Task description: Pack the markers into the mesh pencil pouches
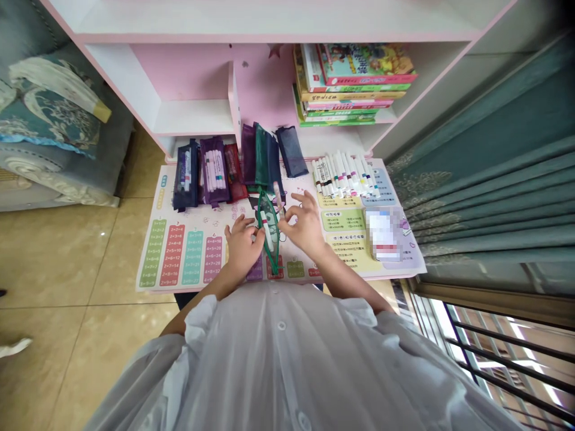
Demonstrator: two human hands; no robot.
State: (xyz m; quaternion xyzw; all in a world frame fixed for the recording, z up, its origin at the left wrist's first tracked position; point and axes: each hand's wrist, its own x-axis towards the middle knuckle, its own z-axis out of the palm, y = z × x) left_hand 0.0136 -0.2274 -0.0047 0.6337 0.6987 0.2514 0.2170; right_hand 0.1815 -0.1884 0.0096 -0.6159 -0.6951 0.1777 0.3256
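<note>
On the desk in front of me, a green mesh zip pouch (274,263) lies with its mouth spread, and a white marker (268,233) shows inside. My left hand (244,240) pinches the pouch's left edge between thumb and forefinger, other fingers raised. My right hand (306,226) is at the opposite side, thumb and forefinger closed round an upright marker (278,196) with a pale pink end. Its other fingers fan out. The marker leans beside the pouch's opening; whether the right hand also touches the pouch rim, I cannot tell.
Many loose white markers (345,175) lie at the back right, above a blurred phone-like object (383,234). Filled pouches, one purple (214,170) and one navy (185,176), lie back left. Flat pouches, including a dark blue one (291,151), lie behind. Books (354,96) fill the shelf.
</note>
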